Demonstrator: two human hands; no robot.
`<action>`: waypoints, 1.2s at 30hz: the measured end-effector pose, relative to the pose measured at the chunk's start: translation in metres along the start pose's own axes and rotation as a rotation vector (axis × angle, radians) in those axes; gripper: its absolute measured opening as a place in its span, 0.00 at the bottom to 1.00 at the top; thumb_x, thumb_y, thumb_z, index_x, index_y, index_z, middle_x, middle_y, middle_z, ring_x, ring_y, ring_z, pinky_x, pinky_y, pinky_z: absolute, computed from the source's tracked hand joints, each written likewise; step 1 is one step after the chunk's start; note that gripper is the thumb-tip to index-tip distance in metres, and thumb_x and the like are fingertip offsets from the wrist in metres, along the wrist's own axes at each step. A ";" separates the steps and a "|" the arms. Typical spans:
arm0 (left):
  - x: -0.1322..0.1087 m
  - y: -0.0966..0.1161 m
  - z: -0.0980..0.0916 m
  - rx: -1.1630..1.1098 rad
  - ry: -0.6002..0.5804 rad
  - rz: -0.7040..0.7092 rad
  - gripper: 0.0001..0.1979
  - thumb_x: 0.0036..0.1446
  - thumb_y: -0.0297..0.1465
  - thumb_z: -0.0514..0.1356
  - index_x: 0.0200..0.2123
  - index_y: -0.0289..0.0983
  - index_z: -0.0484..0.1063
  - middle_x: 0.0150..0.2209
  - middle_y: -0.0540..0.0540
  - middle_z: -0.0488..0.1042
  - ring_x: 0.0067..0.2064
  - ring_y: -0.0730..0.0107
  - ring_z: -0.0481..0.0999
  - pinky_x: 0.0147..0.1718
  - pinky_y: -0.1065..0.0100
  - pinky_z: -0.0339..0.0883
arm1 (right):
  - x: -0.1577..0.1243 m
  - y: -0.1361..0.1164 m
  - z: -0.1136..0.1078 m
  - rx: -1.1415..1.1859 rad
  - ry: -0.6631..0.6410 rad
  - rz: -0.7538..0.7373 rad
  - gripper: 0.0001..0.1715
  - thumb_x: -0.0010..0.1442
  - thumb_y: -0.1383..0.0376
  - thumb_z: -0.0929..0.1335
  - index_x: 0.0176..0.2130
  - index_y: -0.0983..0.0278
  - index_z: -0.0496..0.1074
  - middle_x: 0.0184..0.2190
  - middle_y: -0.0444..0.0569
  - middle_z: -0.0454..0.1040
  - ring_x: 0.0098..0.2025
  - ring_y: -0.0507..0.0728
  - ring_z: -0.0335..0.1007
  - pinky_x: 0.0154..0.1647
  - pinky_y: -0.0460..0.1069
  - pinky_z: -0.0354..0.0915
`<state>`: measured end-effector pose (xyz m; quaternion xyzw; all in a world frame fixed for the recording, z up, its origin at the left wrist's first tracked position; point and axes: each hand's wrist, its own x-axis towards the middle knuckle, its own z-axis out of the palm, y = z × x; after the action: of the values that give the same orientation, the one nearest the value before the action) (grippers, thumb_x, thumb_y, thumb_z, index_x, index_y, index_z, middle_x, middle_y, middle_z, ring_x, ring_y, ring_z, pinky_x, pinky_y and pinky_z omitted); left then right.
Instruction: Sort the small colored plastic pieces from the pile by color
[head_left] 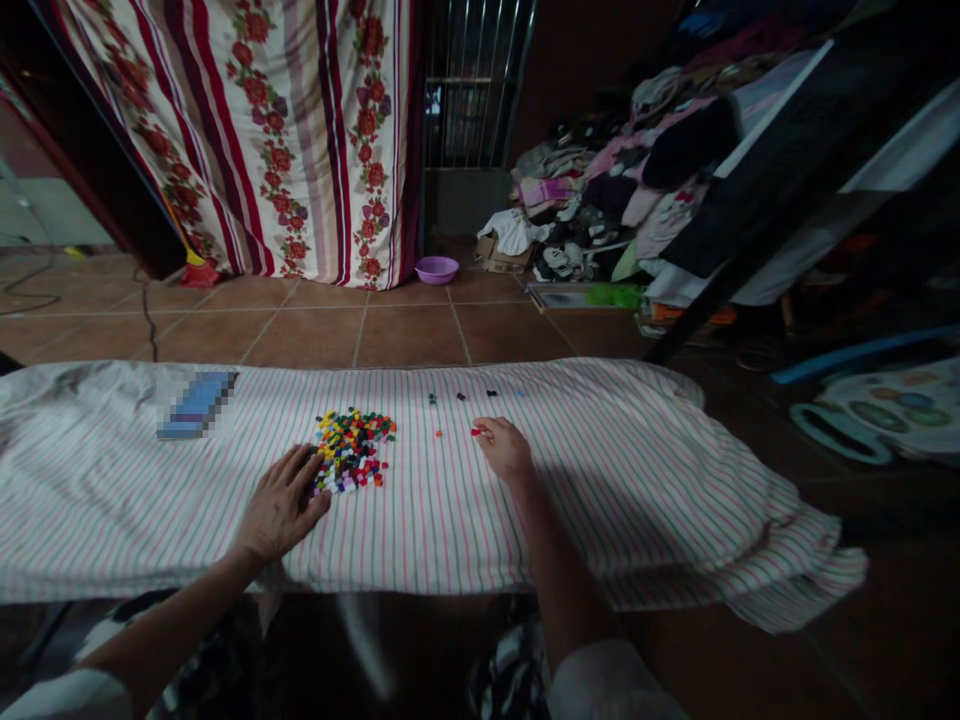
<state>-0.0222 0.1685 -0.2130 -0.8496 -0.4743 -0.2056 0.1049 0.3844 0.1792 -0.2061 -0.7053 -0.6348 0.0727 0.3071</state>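
Observation:
A heap of small multicoloured beads (352,440) lies on the striped cloth in front of me. My left hand (281,505) rests palm down at the heap's left edge, fingers stretched out and touching the nearest beads. To the right of the heap, my right hand (506,448) is low over the cloth, thumb and fingers pinched at a red bead (475,432). A single orange bead (439,434) sits between the heap and that hand. Farther back is a spaced row of small groups: green beads (432,398), dark brown beads (461,396), black beads (492,393) and light blue beads (520,393).
The striped cloth (637,480) covers a long, low surface. A blurred blue rectangular object (198,405) lies at its left. Beyond, on the tiled floor, are a purple basin (436,269), a red dustpan (199,272) and a heap of clothes (600,190). A floral curtain (315,130) hangs behind.

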 end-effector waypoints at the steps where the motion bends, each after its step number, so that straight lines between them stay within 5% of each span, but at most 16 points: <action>1: 0.000 0.000 -0.001 -0.005 -0.004 -0.001 0.27 0.62 0.45 0.51 0.59 0.36 0.63 0.62 0.36 0.64 0.65 0.49 0.60 0.58 0.48 0.64 | 0.000 0.000 0.000 0.002 -0.006 -0.002 0.15 0.58 0.71 0.66 0.43 0.60 0.77 0.39 0.48 0.76 0.36 0.53 0.72 0.40 0.47 0.66; 13: 0.003 0.005 -0.006 -0.050 -0.041 -0.051 0.27 0.61 0.44 0.52 0.59 0.38 0.64 0.62 0.37 0.64 0.65 0.50 0.59 0.59 0.48 0.62 | 0.005 0.002 0.007 0.045 0.014 -0.028 0.14 0.56 0.70 0.64 0.38 0.61 0.78 0.37 0.49 0.74 0.33 0.53 0.70 0.39 0.48 0.67; 19: 0.003 0.007 -0.007 -0.067 -0.046 -0.076 0.27 0.61 0.44 0.51 0.59 0.38 0.64 0.62 0.38 0.63 0.66 0.51 0.58 0.60 0.48 0.61 | 0.007 -0.009 -0.001 0.047 0.068 0.005 0.17 0.55 0.68 0.65 0.43 0.61 0.77 0.37 0.49 0.74 0.31 0.53 0.69 0.40 0.49 0.66; 25: 0.005 0.010 -0.010 -0.061 -0.066 -0.094 0.27 0.61 0.44 0.51 0.59 0.37 0.64 0.63 0.36 0.63 0.66 0.50 0.58 0.60 0.48 0.60 | 0.004 -0.052 0.000 0.091 0.128 -0.064 0.16 0.59 0.66 0.63 0.44 0.62 0.76 0.40 0.51 0.74 0.34 0.54 0.70 0.41 0.48 0.66; 32: 0.007 0.012 -0.010 -0.075 -0.064 -0.117 0.25 0.62 0.42 0.51 0.59 0.37 0.65 0.63 0.36 0.63 0.65 0.51 0.59 0.60 0.48 0.60 | -0.014 -0.112 0.037 0.188 -0.183 -0.399 0.12 0.62 0.69 0.64 0.41 0.60 0.77 0.38 0.48 0.75 0.40 0.54 0.71 0.44 0.48 0.67; 36: 0.006 0.013 -0.009 -0.081 -0.053 -0.120 0.25 0.62 0.41 0.51 0.59 0.37 0.65 0.62 0.36 0.63 0.65 0.50 0.59 0.59 0.48 0.60 | -0.022 -0.140 0.053 0.156 -0.233 -0.533 0.10 0.63 0.68 0.65 0.39 0.60 0.78 0.40 0.48 0.74 0.46 0.56 0.68 0.50 0.51 0.65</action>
<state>-0.0107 0.1633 -0.2017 -0.8282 -0.5184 -0.2080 0.0454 0.2354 0.1772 -0.1813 -0.4751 -0.8210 0.1183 0.2936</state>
